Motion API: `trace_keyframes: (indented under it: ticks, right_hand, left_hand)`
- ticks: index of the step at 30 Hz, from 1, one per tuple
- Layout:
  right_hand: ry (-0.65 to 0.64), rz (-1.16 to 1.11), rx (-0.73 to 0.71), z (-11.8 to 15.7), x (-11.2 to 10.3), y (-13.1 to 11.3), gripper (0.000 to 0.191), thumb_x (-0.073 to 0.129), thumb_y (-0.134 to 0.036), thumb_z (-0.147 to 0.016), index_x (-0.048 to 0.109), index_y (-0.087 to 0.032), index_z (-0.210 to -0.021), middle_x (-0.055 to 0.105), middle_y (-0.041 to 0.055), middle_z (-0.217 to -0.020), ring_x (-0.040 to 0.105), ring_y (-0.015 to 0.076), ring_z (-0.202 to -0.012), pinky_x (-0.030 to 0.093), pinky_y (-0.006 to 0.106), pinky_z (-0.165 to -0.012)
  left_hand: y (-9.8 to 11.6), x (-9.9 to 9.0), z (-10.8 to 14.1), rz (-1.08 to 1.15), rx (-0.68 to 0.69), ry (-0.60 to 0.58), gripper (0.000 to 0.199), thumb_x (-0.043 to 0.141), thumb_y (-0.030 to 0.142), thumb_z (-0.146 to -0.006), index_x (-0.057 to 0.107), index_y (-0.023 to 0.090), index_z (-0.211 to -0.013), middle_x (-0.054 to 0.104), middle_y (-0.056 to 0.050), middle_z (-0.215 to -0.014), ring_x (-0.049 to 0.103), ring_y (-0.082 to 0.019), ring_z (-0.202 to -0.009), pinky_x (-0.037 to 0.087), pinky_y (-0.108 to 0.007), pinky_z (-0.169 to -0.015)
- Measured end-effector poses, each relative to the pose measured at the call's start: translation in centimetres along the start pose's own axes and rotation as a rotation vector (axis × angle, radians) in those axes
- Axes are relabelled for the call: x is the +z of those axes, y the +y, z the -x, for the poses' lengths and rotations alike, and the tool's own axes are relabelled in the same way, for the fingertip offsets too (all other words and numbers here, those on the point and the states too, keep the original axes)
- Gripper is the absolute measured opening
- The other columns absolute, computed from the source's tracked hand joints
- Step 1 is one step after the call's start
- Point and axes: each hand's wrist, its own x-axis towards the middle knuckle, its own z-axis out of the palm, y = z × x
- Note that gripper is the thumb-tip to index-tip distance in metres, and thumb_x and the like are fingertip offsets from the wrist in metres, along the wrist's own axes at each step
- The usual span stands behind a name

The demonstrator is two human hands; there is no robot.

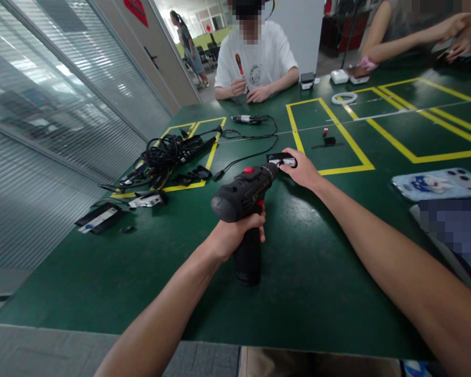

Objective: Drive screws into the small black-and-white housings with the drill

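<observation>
A black cordless drill [243, 193] with red accents is gripped by my left hand [235, 235], its fingers wrapped round the handle. The drill points forward and to the right. Its tip meets, or lies right in front of, a small black and silver box-like part [275, 158]; whether they touch I cannot tell. My right hand [300, 167] is closed round the right end of that part, holding it on the green table [298, 293]. The fingers partly cover the part.
Tangled black cables [167, 152] lie at the left, near black and white pieces [100, 217]. A corded black and silver tool [246, 119] rests further back. A phone [435, 183] is at the right. Across the table, a person in white [275, 57] holds a red-handled screwdriver [239, 64].
</observation>
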Motion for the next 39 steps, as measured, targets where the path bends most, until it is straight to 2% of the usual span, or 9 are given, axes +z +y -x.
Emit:
trace_keyframes:
  ticks: [11, 16, 22, 32, 39]
  right_hand:
    - [-0.006, 0.009, 0.004, -0.02, 0.11, 0.21, 0.041, 0.064, -0.028, -0.081, 0.061, -0.026, -0.121, 0.062, 0.0074, -0.119, 0.059, 0.028, -0.113, 0.046, 0.048, -0.102]
    - [-0.005, 0.011, 0.002, -0.01, 0.09, 0.17, 0.041, 0.064, -0.028, -0.08, 0.06, -0.026, -0.121, 0.062, 0.0077, -0.118, 0.06, 0.028, -0.11, 0.047, 0.049, -0.1]
    - [0.009, 0.014, -0.004, -0.01, 0.16, 0.28, 0.042, 0.065, -0.028, -0.079, 0.06, -0.024, -0.121, 0.062, 0.0093, -0.119, 0.059, 0.0289, -0.111, 0.046, 0.049, -0.1]
    - [0.004, 0.014, -0.002, 0.0, 0.15, 0.26, 0.041, 0.065, -0.029, -0.08, 0.06, -0.025, -0.121, 0.062, 0.0077, -0.119, 0.06, 0.0271, -0.109, 0.047, 0.046, -0.1]
    - [0.001, 0.016, -0.001, 0.04, 0.09, 0.13, 0.04, 0.064, -0.028, -0.08, 0.06, -0.027, -0.12, 0.062, 0.0069, -0.119, 0.059, 0.0267, -0.11, 0.047, 0.047, -0.1]
  left_hand:
    - [0.08, -0.03, 0.04, -0.025, -0.007, -0.008, 0.019, 0.064, 0.024, -0.073, 0.058, 0.013, -0.087, 0.059, 0.001, -0.063, 0.058, -0.011, -0.052, 0.045, -0.025, -0.057]
    - [0.09, 0.03, 0.04, 0.0, 0.006, 0.007, 0.022, 0.064, 0.021, -0.071, 0.056, 0.013, -0.09, 0.06, 0.001, -0.07, 0.058, -0.01, -0.052, 0.046, -0.025, -0.056]
    - [0.01, -0.02, 0.0, -0.003, -0.003, -0.005, 0.021, 0.063, 0.021, -0.072, 0.056, 0.013, -0.09, 0.058, 0.002, -0.066, 0.058, -0.011, -0.052, 0.046, -0.024, -0.056]
    - [-0.03, -0.06, -0.01, -0.007, 0.013, -0.002, 0.021, 0.064, 0.022, -0.072, 0.057, 0.013, -0.09, 0.06, 0.001, -0.073, 0.059, -0.01, -0.051, 0.046, -0.025, -0.057]
    - [0.05, 0.08, 0.03, -0.012, 0.012, 0.013, 0.021, 0.064, 0.022, -0.071, 0.057, 0.013, -0.088, 0.06, 0.001, -0.068, 0.058, -0.01, -0.051, 0.046, -0.025, -0.056]
